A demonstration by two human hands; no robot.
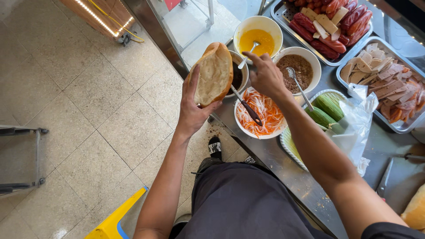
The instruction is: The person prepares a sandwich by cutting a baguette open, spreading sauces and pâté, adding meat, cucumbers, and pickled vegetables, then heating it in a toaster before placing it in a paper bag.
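L hand (193, 108) gripping split bread roll (214, 73); R hand (264, 76) pinching spoon handle (248, 53) in yellow sauce bowl (258, 31) at 12 o'clock

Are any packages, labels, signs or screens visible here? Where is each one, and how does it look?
Clear plastic bag: on the metal counter, right of the right hand, crumpled, see-through, partly over green cucumbers.
No labels, signs or screens visible.

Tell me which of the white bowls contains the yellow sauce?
The bowl of yellow sauce is the farthest one, beyond the right hand. The other bowls hold brown minced filling and carrot shreds.
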